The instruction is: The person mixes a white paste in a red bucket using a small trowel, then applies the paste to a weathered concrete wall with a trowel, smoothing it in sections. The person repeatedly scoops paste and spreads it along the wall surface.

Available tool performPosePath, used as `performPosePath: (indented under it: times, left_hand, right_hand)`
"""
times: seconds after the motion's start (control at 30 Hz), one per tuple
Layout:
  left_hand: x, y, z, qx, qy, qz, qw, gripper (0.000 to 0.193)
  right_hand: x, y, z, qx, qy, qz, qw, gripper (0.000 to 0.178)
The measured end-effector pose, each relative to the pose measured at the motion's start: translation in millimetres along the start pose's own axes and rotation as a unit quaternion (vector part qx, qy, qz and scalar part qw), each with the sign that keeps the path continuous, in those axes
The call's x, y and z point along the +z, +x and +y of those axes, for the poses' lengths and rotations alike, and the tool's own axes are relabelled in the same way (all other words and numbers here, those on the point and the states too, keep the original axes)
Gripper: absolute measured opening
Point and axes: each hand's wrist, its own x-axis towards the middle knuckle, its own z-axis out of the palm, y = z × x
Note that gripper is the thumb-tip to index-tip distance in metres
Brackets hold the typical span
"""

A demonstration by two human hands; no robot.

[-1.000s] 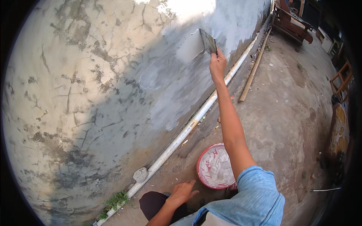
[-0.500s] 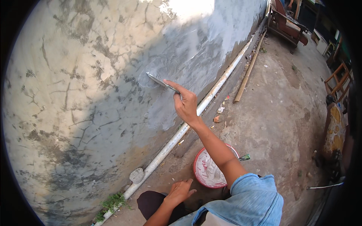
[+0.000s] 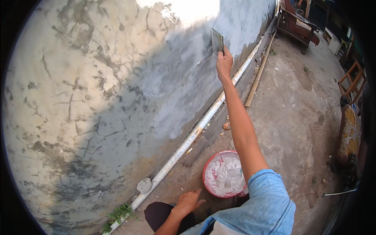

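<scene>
My right hand point(image 3: 224, 64) reaches far forward with the arm stretched out, its fingers closed on a flat putty knife point(image 3: 216, 40). The blade is upright against the wall point(image 3: 184, 84), where a grey-white coat is smeared over the cracked surface. My left hand point(image 3: 188, 202) lies low by my dark-clothed knee, holding nothing, its fingers extended. Between my arms stands a red basin point(image 3: 205, 181) with thick whitish putty point(image 3: 223, 174) in it. My right upper arm and sleeve cover the basin's right side.
A white pipe point(image 3: 176, 155) runs along the wall's foot, with a lump of cement point(image 3: 144, 185) on it and green weeds point(image 3: 119, 213) nearby. On the concrete ground lies a wooden strip point(image 3: 259, 76). Farther off are a wooden chair point(image 3: 295, 23) and a wooden frame point(image 3: 353, 80).
My right hand has swept the putty knife forward and right along the wall, and its blade has turned from slanted to upright. My left hand stays by the knee. More of the basin shows.
</scene>
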Motion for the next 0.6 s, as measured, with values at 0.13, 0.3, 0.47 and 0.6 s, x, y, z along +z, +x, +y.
performPosePath:
  times: [0.13,0.3,0.47,0.6]
  left_hand:
    - [15,2,-13,0.035,-0.002,0.055,0.998,0.052]
    - [9,15,-6,0.031,0.0,0.022,0.999,0.05]
    - [8,6,-7,0.012,0.001,0.033,0.999,0.048]
    - [8,6,-8,0.022,0.007,0.046,0.999,0.048]
  right_hand:
    - [11,-76,-37,0.038,-0.043,-0.094,0.994,0.053]
    - [5,-151,-53,-0.238,0.066,-0.147,0.958,0.052]
    - [-23,-96,-36,0.01,0.072,-0.135,0.988,0.046]
    - [-23,7,42,0.035,0.07,-0.003,0.997,0.044]
